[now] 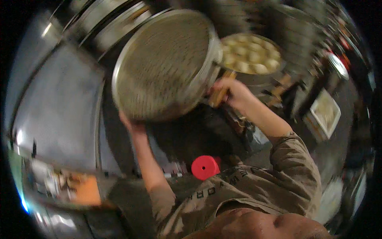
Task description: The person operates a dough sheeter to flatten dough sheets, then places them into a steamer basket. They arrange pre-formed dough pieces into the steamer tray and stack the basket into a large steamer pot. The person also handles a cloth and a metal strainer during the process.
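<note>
A large round metal steamer tray (164, 68) hangs tilted in front of me, its inside toward the camera and blurred by motion. I see no food in it, and fine lines or holes seem to cover its base. My left hand (134, 124) holds the lower left rim, with the fingers partly hidden behind it. On the right side, my right hand (228, 88) is closed around a wooden handle (219, 95) beside the tray's wall. Just beyond that hand, a round pan (280, 67) holds several pale, round buns or dumplings (253, 56).
A metal worktop (59, 101) runs along the left. Near my body stands a red round stool (204, 168). A white box (323, 115) sits at right, below blurred stacked round containers (298, 35). An orange board (86, 189) lies at lower left.
</note>
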A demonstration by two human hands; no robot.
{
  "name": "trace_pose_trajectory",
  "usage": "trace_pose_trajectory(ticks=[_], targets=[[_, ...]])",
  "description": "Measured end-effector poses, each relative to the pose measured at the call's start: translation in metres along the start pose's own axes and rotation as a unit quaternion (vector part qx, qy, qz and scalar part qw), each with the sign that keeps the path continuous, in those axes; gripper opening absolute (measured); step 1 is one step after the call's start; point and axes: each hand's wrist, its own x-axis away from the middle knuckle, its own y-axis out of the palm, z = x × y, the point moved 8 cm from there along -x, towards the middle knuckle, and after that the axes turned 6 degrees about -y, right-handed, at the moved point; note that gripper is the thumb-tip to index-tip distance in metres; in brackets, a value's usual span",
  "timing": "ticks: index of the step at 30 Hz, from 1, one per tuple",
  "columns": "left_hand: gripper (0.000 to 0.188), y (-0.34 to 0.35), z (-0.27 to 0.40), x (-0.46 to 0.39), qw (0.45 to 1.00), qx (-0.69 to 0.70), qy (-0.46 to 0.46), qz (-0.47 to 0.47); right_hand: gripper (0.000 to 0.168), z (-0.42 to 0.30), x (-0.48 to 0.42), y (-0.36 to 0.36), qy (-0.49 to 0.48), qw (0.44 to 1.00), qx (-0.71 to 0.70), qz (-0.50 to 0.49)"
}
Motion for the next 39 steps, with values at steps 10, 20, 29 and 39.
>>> trace_pose_trajectory(ticks=[10,20,29,39], targets=[[0.056,0.066,-0.061,0.157,0.993,0.014,-0.034,0.112,0.018,-0.079,0.209,-0.073,-0.194,0.971,0.137,-0.025],[0.056,0.123,-0.020,0.156,0.953,-0.028,-0.293,-0.065,0.033,-0.225,0.413,-0.027,-0.253,0.939,-0.010,0.234],[0.043,0.150,-0.001,0.156,0.877,0.035,-0.365,-0.310,0.016,-0.256,0.464,0.040,-0.297,0.914,0.027,0.275],[0.036,0.142,-0.001,0.185,0.927,0.031,-0.361,-0.100,0.014,-0.293,0.474,0.071,-0.293,0.911,0.139,0.254]])
